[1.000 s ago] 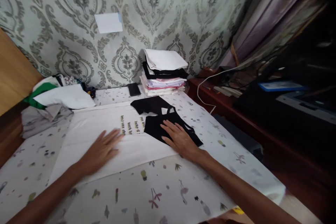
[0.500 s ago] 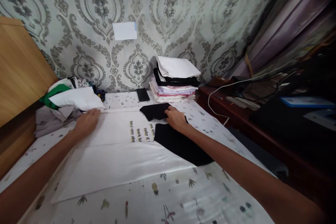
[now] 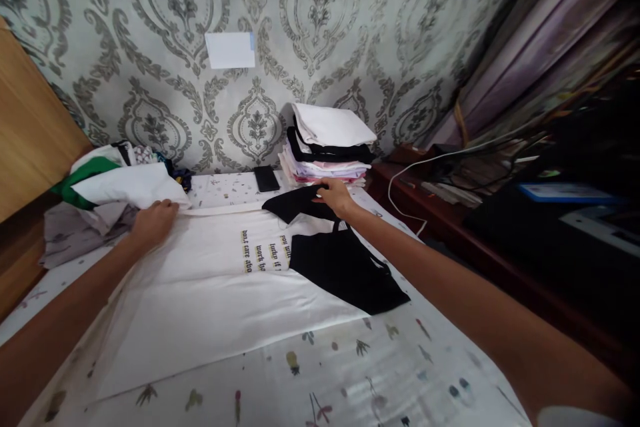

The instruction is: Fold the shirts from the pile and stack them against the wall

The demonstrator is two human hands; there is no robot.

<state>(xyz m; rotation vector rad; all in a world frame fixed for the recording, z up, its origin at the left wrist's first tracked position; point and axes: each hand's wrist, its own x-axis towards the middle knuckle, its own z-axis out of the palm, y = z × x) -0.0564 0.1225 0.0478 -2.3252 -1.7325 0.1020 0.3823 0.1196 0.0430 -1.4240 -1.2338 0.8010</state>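
A white T-shirt [image 3: 200,307] with black shoulders and sleeves and dark lettering lies spread sideways on the patterned bedsheet [image 3: 270,387], its hem to the left. My left hand [image 3: 156,221] is closed on the far corner of the hem, fingertips partly hidden. Between the thumb and fingers of my right hand [image 3: 334,199], the black far shoulder of the shirt is pinched and lifted a little off the bed. The near black sleeve lies flat.
Behind the shirt stands a stack of folded clothes [image 3: 327,163], with a black phone [image 3: 267,179] to its left. A heap of loose clothes [image 3: 117,187] lies at the left by a wooden board [image 3: 35,127]. A white cable [image 3: 393,190] runs over the dark red furniture at right.
My right hand has risen and moved away from me, raising the black shoulder and uncovering the neckline. My left hand keeps its grip at the hem. The view has shifted slightly.
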